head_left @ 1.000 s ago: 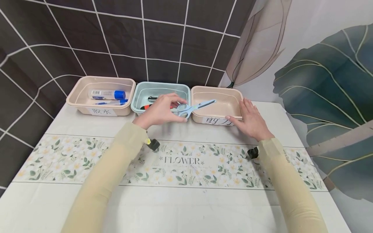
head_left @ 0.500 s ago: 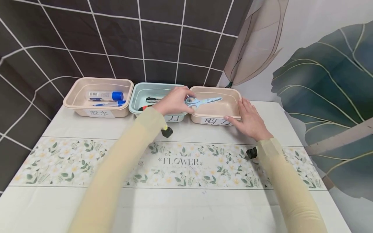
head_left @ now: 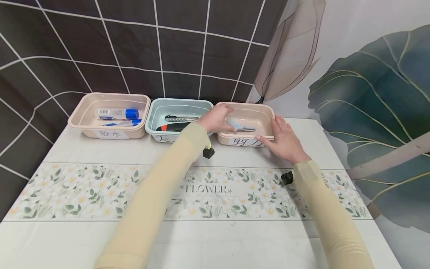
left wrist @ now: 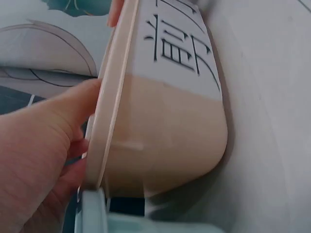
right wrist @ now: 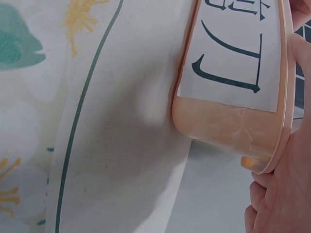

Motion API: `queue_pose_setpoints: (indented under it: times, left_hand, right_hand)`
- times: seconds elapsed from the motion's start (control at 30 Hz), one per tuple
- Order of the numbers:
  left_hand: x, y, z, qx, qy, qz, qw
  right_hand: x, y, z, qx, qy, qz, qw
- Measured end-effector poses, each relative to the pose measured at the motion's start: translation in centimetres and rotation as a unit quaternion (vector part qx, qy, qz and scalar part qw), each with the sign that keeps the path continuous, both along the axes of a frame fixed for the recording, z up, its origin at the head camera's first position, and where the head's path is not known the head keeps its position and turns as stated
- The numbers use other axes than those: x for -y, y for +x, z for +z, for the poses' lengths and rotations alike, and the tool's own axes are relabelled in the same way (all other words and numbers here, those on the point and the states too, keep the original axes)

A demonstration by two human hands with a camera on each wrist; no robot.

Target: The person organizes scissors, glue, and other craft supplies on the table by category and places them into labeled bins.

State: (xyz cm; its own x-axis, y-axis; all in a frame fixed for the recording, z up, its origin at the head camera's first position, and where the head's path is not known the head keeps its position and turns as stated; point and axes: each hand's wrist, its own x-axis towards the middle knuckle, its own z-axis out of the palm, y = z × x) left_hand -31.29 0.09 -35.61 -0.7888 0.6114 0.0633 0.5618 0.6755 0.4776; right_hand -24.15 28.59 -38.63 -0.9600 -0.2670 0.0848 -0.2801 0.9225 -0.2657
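Note:
Light blue scissors (head_left: 246, 129) slant inside the right-hand beige plastic box (head_left: 264, 123), blades pointing right and the handle end blurred. The left hand (head_left: 216, 118) reaches over that box's left rim and holds the scissors by the handle between thumb and fingers. The left wrist view shows this hand (left wrist: 36, 131) beside the rim, its fingertips hidden behind it. At the box's right front corner the right hand (head_left: 285, 140) rests with straight fingers along the side and its thumb on the front rim. A white label (right wrist: 233, 58) with Chinese characters covers the box's front.
A pale blue box (head_left: 152, 117) in the middle contains a utility knife (head_left: 176, 118) and a black-and-red tool (head_left: 171, 127). At left, a beige box (head_left: 80, 112) contains a glue bottle (head_left: 115, 113) and a blue-and-white pen-shaped item (head_left: 122, 123). A dark tiled-pattern backdrop (head_left: 134, 45) stands behind.
The left hand has moved right from above the middle box to the right box, and the scissors have gone down inside it. The right hand has stayed at the box's corner.

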Motion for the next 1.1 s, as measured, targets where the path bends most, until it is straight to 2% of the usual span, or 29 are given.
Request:
queue_pose_setpoints:
  times: [0.17, 0.37, 0.47, 0.6, 0.73, 0.83, 1.0, 1.1]
  left_hand:
    - [-0.2, 0.1, -0.2, -0.007, 0.009, 0.008, 0.9999]
    - [0.6, 0.7, 0.7, -0.025, 0.063, 0.016, 0.9976]
    - [1.1, 1.3, 1.4, -0.03, 0.096, 0.022, 0.9947]
    - [1.8, 2.3, 2.2, -0.03, 0.132, 0.045, 0.9899]
    - [2.6, 3.6, 2.3, -0.017, 0.159, 0.071, 0.9845]
    - [3.5, 4.8, 1.9, -0.028, 0.155, 0.077, 0.9845]
    - [5.1, 6.6, 1.2, -0.078, 0.106, 0.072, 0.9886]
    - [6.2, 7.5, 1.1, -0.099, 0.088, 0.076, 0.9883]
  right_hand:
    - [0.1, 0.1, 0.0, 0.003, 0.002, -0.002, 1.0]
    - [0.2, 0.1, 0.0, 0.008, 0.003, 0.0, 1.0]
    - [0.1, 0.1, 0.0, 0.009, 0.006, -0.001, 1.0]
    - [0.1, 0.1, 0.0, 0.009, 0.004, 0.0, 1.0]
    - [0.2, 0.2, 0.1, 0.012, 0.002, 0.002, 1.0]
    - [0.3, 0.3, 0.1, 0.012, 0.0, 0.003, 1.0]
    - [0.3, 0.3, 0.1, 0.01, -0.001, 0.007, 1.0]
    - [0.4, 0.3, 0.2, 0.006, -0.004, 0.006, 1.0]
